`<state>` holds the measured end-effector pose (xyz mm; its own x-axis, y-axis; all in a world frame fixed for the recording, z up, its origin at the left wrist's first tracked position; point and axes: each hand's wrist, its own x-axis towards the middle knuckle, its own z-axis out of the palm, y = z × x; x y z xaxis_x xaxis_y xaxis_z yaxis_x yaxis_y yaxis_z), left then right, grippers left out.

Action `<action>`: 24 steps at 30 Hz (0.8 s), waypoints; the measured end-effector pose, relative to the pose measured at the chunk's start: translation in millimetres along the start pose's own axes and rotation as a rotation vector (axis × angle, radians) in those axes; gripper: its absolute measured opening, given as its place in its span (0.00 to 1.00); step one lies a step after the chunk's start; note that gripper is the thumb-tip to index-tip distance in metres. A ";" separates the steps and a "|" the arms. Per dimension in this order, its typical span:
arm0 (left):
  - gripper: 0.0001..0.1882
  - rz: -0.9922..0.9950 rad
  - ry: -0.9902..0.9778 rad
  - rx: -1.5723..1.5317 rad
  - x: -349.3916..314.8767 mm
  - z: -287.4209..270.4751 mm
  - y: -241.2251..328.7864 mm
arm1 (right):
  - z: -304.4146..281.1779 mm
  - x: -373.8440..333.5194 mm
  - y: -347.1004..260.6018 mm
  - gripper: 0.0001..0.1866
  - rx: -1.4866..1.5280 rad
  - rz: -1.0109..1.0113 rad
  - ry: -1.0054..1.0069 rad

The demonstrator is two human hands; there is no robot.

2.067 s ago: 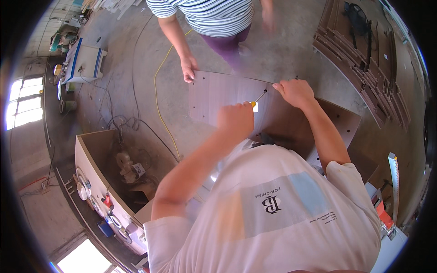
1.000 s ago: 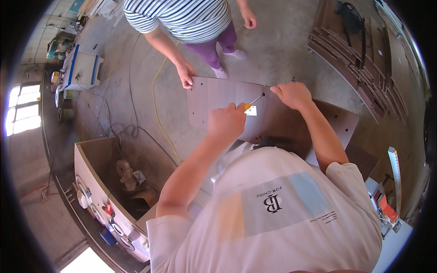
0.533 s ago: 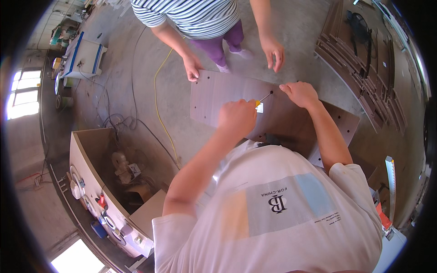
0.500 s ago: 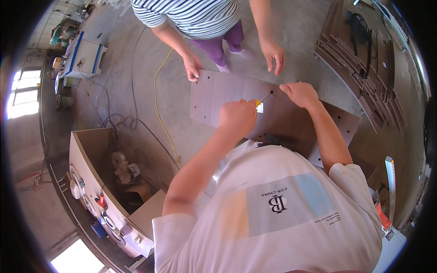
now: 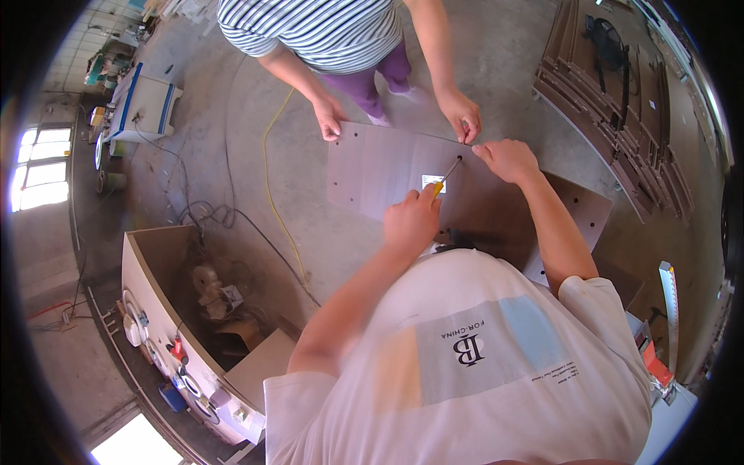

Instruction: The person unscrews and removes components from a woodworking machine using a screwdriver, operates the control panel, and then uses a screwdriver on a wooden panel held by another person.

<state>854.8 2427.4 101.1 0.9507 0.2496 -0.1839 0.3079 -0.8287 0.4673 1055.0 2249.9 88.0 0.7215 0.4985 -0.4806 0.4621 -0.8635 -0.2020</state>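
Note:
My left hand is closed round the yellow handle of a screwdriver. Its thin shaft slants up to a dark round hole or fastener near the far edge of a brown wooden panel; which of the two cannot be made out. A small white label is on the panel beside the handle. My right hand is closed over the panel's far edge, thumb toward the screwdriver tip. Opposite me, a person in a striped shirt has one hand at the panel's far left corner and the other at its far edge.
Another brown panel with dark holes adjoins on the right. Stacked brown boards lean at the far right. An open-topped cabinet holding loose items stands at left. A yellow cable and dark cords run across the floor.
My left hand has shifted nearer to me, so the screwdriver stands steeper. The other person's hand at the far edge has come down onto the panel beside my right hand.

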 end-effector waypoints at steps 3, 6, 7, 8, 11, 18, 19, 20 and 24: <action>0.13 -0.038 0.000 -0.206 5.2 7.7 -15.9 | 0.6 1.0 -1.3 0.30 0.014 0.008 0.006; 0.14 -0.088 -0.159 -0.132 10.5 -9.4 -7.4 | -4.1 -5.2 -3.7 0.30 0.034 0.033 0.006; 0.14 -0.094 -0.163 -0.127 9.5 -9.7 -6.2 | -3.7 -7.9 -5.3 0.30 0.045 0.041 0.003; 0.14 -0.100 -0.168 -0.121 8.4 -9.5 -4.8 | -2.4 -7.8 -4.6 0.30 0.033 0.038 -0.003; 0.15 -0.116 -0.151 -0.182 4.9 -10.0 -2.2 | 0.3 -4.0 -1.8 0.29 0.007 0.027 -0.009; 0.17 -0.337 -0.233 -0.711 2.8 4.3 -14.4 | -2.0 -6.3 -4.2 0.29 0.000 0.007 -0.007; 0.17 -0.412 -0.256 -0.841 1.2 4.6 -11.9 | -1.6 -6.5 -3.0 0.29 -0.001 0.006 -0.004; 0.17 -0.488 -0.278 -0.971 -2.5 4.8 -7.5 | -1.2 -6.8 -2.4 0.30 -0.003 0.008 -0.002; 0.18 -0.585 -0.307 -1.235 -11.1 11.3 -7.3 | -0.1 -8.3 -3.9 0.30 -0.021 0.012 -0.006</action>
<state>841.6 2425.0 90.0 0.6792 0.1500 -0.7185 0.6367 0.3667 0.6784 1047.3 2249.1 92.8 0.7235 0.4880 -0.4883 0.4646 -0.8674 -0.1784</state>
